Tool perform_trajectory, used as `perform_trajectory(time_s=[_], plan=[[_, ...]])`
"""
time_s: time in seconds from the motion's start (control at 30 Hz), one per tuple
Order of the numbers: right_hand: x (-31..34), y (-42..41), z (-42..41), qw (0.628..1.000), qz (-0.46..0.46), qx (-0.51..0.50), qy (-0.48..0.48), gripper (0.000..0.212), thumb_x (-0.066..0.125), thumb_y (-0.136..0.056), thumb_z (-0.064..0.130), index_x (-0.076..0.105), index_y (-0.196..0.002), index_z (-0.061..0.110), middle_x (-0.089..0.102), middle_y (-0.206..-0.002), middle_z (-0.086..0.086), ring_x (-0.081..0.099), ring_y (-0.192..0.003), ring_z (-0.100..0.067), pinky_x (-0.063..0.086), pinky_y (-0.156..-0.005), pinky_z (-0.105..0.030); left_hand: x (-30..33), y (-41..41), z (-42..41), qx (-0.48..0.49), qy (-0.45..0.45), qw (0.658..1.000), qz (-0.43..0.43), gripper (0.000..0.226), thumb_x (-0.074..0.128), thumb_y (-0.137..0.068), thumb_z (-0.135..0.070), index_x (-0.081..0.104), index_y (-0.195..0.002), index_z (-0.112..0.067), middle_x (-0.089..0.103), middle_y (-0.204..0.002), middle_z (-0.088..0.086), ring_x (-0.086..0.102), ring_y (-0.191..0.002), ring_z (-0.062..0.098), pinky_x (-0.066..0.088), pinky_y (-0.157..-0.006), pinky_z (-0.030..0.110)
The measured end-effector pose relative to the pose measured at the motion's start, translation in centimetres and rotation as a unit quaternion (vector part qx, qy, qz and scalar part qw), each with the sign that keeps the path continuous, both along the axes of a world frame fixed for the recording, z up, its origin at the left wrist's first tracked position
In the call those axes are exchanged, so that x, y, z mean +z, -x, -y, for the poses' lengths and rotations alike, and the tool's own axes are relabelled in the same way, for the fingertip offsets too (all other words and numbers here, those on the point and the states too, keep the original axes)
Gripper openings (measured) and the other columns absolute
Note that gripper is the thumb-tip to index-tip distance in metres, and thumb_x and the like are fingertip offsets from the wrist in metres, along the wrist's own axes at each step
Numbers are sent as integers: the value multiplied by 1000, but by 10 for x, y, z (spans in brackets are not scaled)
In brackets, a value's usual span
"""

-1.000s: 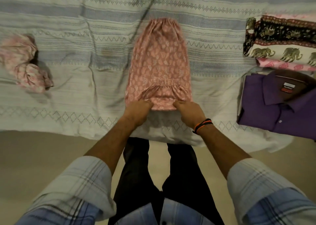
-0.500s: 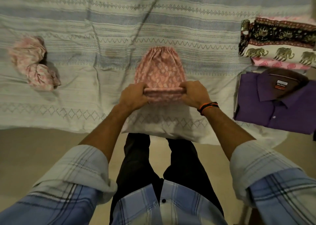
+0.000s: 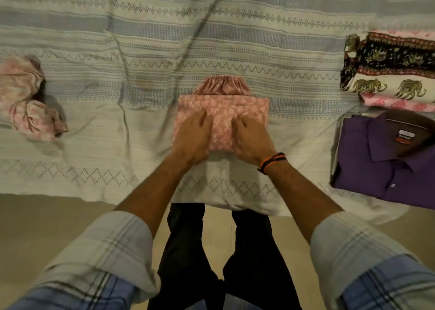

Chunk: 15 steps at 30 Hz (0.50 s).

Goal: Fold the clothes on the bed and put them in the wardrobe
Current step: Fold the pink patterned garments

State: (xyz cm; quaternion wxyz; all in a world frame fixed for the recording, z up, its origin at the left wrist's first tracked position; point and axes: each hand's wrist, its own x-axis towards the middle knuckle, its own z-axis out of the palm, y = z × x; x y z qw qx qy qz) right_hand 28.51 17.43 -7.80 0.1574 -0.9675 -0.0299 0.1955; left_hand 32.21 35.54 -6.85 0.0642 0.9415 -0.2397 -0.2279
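A pink printed garment [image 3: 222,107] lies folded into a compact rectangle in the middle of the bed, its gathered waistband showing at the far edge. My left hand [image 3: 191,136] presses flat on its left half. On the right half rests my right hand [image 3: 253,140], fingers spread, with an orange and black band at the wrist. A crumpled pink floral garment [image 3: 28,98] lies unfolded at the far left of the bed.
The striped grey-blue bedspread [image 3: 235,39] covers the bed. At the right lie a folded purple shirt [image 3: 386,161] and, beyond it, a stack of folded cloths with an elephant print [image 3: 395,74]. Beige floor [image 3: 47,215] runs along the bed's near edge.
Both hands lifted the garment's near end and folded it forward over the far part. It is now half as long, and the hands press flat on top.
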Motion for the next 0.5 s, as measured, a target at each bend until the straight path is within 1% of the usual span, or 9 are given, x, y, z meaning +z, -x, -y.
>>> perform_trajectory(time_s=[0.03,0.07,0.1,0.13,0.2,0.27,0.33,0.4,0.5], plan=[[-5,9,-4,999,-45,25,6,55,62,-80,22,48,-129,3,53,-128,-20,52,-118,-39,45,-98,-50,-6,11,1,-14,-25,998,-59,86,71,-75,-16,26,-147,-5,25,-154,21,31,-139,39,32,-114,48],[-12,15,-6,995,-85,50,24,73,65,-78,26,38,-141,2,43,-144,-22,41,-134,-39,36,-110,-50,-14,20,1,-14,-56,992,-108,98,70,-75,-15,11,-153,-7,10,-160,19,16,-146,40,21,-119,51],[-17,20,-7,991,-106,64,46,85,66,-78,29,26,-150,3,30,-154,-21,28,-144,-36,26,-118,-49,-19,26,1,-7,-81,988,-132,102,68,-78,-13,2,-155,-9,-1,-162,17,5,-149,38,14,-121,51],[-20,22,-8,989,-113,70,64,91,65,-80,29,17,-153,4,20,-159,-20,18,-148,-34,18,-121,-47,-22,28,1,1,-92,987,-135,100,64,-81,-11,-2,-155,-11,-5,-163,15,0,-150,36,11,-122,51],[-29,22,-10,987,-113,74,82,90,59,-85,24,7,-156,5,9,-163,-19,9,-151,-33,12,-122,-48,-27,28,4,15,-81,991,-110,92,59,-84,-5,0,-156,-11,-3,-163,14,2,-150,35,14,-121,51],[-33,20,-13,988,-104,69,95,82,52,-90,14,5,-156,4,4,-163,-20,5,-151,-34,11,-122,-49,-32,26,5,19,-69,994,-87,85,54,-86,0,6,-156,-10,3,-163,15,7,-150,35,18,-120,53],[-34,19,-15,988,-99,62,99,76,47,-92,2,4,-156,3,2,-163,-21,3,-151,-35,9,-122,-51,-36,24,2,10,-62,995,-77,78,49,-89,3,9,-155,-8,6,-163,16,10,-149,36,22,-118,54],[-33,20,-17,988,-101,62,96,76,44,-92,-6,2,-155,1,0,-163,-22,1,-151,-36,9,-122,-53,-35,24,0,-4,-55,997,-62,73,48,-91,4,13,-154,-7,11,-162,18,15,-148,37,28,-116,52],[-28,23,-18,989,-100,66,90,74,42,-92,-10,4,-154,-1,3,-162,-23,2,-151,-37,11,-122,-54,-28,23,-2,-22,-50,998,-40,65,45,-95,0,17,-154,-6,19,-160,19,22,-147,35,32,-114,44]])
